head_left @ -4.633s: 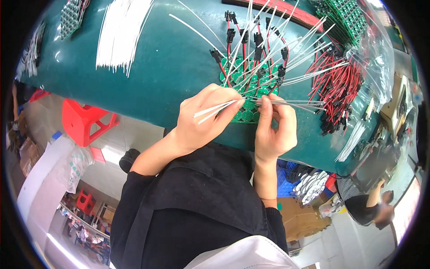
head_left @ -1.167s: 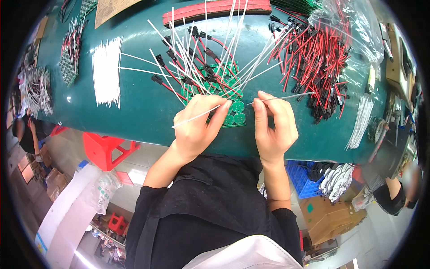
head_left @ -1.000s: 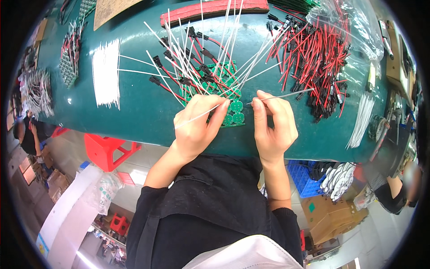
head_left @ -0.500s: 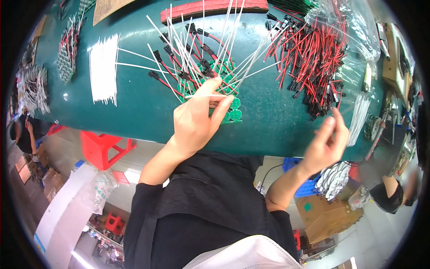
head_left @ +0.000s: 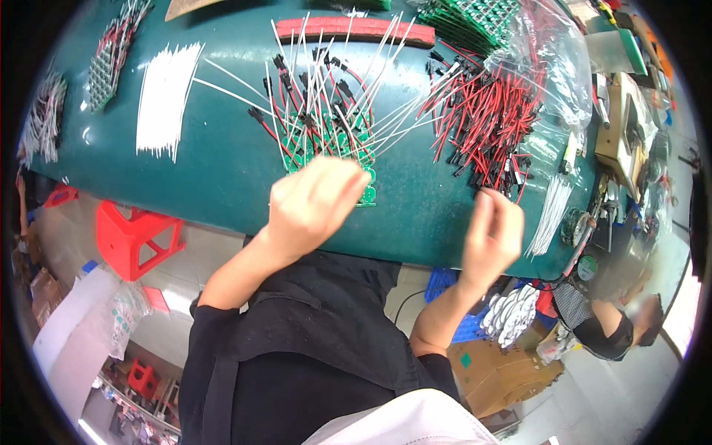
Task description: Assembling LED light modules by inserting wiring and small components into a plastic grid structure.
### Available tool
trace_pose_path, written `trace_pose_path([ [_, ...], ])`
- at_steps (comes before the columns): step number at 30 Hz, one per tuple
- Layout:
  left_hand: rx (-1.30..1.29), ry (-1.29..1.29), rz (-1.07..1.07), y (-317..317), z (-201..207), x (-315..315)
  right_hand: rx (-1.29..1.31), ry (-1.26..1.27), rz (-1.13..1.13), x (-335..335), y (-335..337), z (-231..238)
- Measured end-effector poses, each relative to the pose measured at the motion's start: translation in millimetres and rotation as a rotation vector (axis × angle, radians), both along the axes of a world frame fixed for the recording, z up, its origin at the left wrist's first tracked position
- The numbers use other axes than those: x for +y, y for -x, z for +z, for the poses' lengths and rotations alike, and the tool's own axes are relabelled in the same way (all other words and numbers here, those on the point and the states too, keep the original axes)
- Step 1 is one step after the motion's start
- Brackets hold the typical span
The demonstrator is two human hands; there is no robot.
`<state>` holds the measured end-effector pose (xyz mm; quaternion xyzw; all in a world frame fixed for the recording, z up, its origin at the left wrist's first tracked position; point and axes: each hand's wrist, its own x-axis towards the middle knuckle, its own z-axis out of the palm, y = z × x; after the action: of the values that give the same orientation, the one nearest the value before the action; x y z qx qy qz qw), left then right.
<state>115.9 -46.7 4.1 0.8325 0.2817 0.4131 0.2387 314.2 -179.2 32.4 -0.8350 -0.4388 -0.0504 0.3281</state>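
Note:
My left hand is closed over the near part of a green circuit board panel, its fingers pressed together. What it holds is hidden. Red-and-black leads with black connectors and long thin white wires stand up and fan out from the panel. My right hand is pinched at the near edge of a heap of red-and-black connector leads. Whether a lead is between those fingertips I cannot make out.
Left of the panel lies a flat bundle of white wires; another white bundle is at the right. A red foam bar and stacked green boards lie behind. A clear plastic bag adjoins the heap. Red stool at left.
My right hand has moved left and closed at the lead heap's near edge. A white wire that showed in my left hand is now out of sight. The whole view has shifted.

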Motion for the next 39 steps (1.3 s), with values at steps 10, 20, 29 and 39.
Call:
trace_pose_path([
  [10,0.318,-0.057,-0.416,7.1,-7.1,-8.9,-0.293,0.447,-0.021,43.4,19.4,-16.7],
  [20,0.088,0.699,-0.445,22.1,23.5,-14.6,0.761,-0.063,0.298,-15.0,76.1,-13.8],
  [29,-0.134,0.844,-0.288,30.3,13.1,-12.8,0.404,-0.026,0.539,28.5,61.2,-4.8],
  [39,-0.011,0.562,-0.079,20.5,-4.1,-8.2,-0.177,0.472,-0.008,62.1,20.8,-18.1],
])
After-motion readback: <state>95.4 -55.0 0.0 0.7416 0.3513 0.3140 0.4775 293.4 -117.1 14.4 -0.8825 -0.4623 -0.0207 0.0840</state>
